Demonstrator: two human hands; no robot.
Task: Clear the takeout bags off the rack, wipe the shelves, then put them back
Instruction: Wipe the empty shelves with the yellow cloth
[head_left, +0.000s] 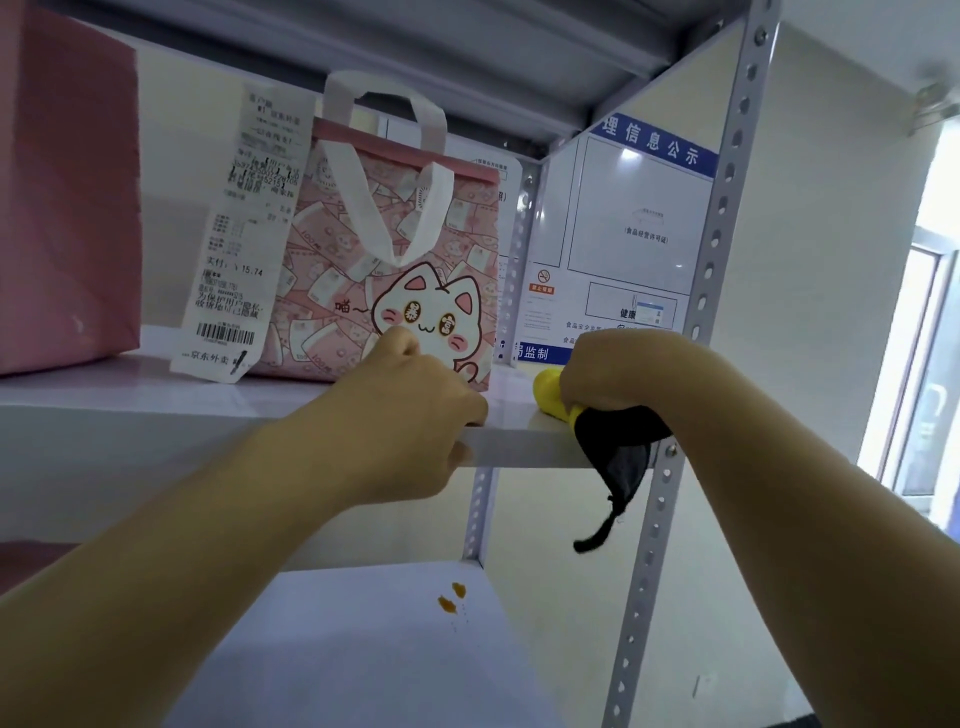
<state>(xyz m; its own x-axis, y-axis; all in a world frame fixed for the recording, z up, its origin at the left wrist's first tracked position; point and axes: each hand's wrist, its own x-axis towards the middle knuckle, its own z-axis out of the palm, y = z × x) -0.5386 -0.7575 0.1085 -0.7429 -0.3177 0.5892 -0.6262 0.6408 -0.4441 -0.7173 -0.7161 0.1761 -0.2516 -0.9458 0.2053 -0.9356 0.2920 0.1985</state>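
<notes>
Standing at 12 o'clock on the shelf (156, 405), the cat bag (405, 249) is set upright, slightly back from the front edge, with its handles raised just below the shelf above (467, 52). A receipt (239, 234) hangs down the bag's left side, its lower end resting on the shelf. A pink bag (67, 197) is seen at 9 o'clock, apart from the cat bag, with a bare strip of shelf between them.

The left hand (410, 410) is placed at the shelf's front edge, directly before the cat bag's lower corner; its fingers (400, 343) are curled against the bag's face, but whether anything is gripped cannot be told. The right hand (623, 369) is held at 3 o'clock, its fingers closed around a cloth (618, 447), which is pressed on the shelf's right end and droops over the edge beside the post (711, 260).

Open shelf is left between the cat bag and the cloth. The lower shelf (337, 649), at 6 o'clock, is marked by orange stains (451, 597) near its back right corner. A notice board (639, 218) is seen behind the rack.
</notes>
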